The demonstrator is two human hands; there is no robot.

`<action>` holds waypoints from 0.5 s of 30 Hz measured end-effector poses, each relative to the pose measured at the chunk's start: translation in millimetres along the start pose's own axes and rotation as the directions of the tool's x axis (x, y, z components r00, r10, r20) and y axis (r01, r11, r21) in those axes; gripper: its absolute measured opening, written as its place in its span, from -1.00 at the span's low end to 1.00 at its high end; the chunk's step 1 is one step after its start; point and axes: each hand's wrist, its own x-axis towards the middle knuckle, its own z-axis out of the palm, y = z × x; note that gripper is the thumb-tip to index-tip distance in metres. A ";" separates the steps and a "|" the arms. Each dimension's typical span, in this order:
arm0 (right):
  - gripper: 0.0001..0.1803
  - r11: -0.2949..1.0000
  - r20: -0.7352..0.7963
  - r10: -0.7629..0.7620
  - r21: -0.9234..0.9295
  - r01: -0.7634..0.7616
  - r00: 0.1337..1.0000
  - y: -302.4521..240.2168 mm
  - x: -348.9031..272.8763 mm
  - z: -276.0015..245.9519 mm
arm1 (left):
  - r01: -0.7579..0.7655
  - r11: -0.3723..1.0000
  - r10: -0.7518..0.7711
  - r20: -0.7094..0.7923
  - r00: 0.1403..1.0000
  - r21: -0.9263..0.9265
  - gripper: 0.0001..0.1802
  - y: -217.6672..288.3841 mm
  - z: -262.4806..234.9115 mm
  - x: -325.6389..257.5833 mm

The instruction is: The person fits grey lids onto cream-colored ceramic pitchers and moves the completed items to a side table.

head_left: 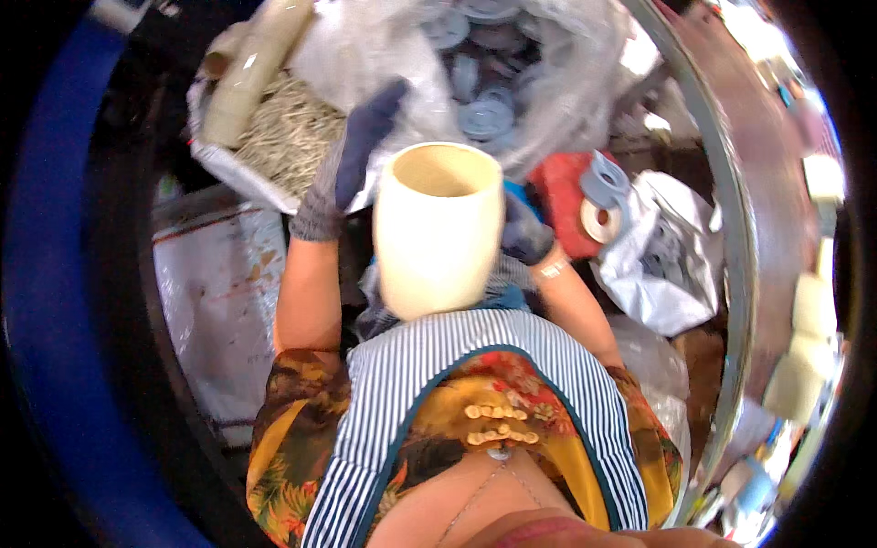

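A cream hollow cylinder [434, 247], slightly bulging and open at the top, stands nearly upright in front of my striped apron. My left hand [364, 151], in a dark blue glove with a grey cuff, is to its left with the fingers stretched out and slightly blurred. Nothing shows in that hand. On the cylinder's other side, my right hand [527, 230], gloved in the same dark blue, rests against the wall, its fingers partly hidden behind it. Something bright blue [519, 194] peeks out just above the right hand.
At the far left, a white sack [239, 173] holds thin straw-coloured pieces, with cream tubes [256, 73] on top. A clear plastic bag [585, 82] of grey round parts lies ahead. Tape rolls [600, 222] sit on a red block [559, 196]. A metal-edged table [731, 183] curves along the right.
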 end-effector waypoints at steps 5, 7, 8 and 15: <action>-0.24 0.939 -0.109 0.070 -0.329 -0.102 0.992 -29.9 -60.5 -33.9 | -0.105 0.958 0.014 0.318 0.948 0.268 -0.65 -7.0 50.0 -35.7; -0.49 0.779 -0.578 -0.385 -0.622 -0.083 0.719 -18.1 -113.5 -89.5 | -0.159 0.902 0.058 0.250 0.966 0.401 -0.59 -11.8 51.0 -35.5; -0.52 0.781 -0.734 -0.439 -0.597 -0.183 0.518 -22.8 -129.0 -102.9 | -0.160 0.860 0.063 0.210 0.976 0.484 -0.56 -12.1 46.5 -38.9; -0.63 0.581 -0.705 -0.597 -0.709 -0.399 0.383 -14.0 -139.1 -178.1 | -0.174 0.846 0.031 0.278 0.960 0.504 -0.53 -21.1 64.8 -43.7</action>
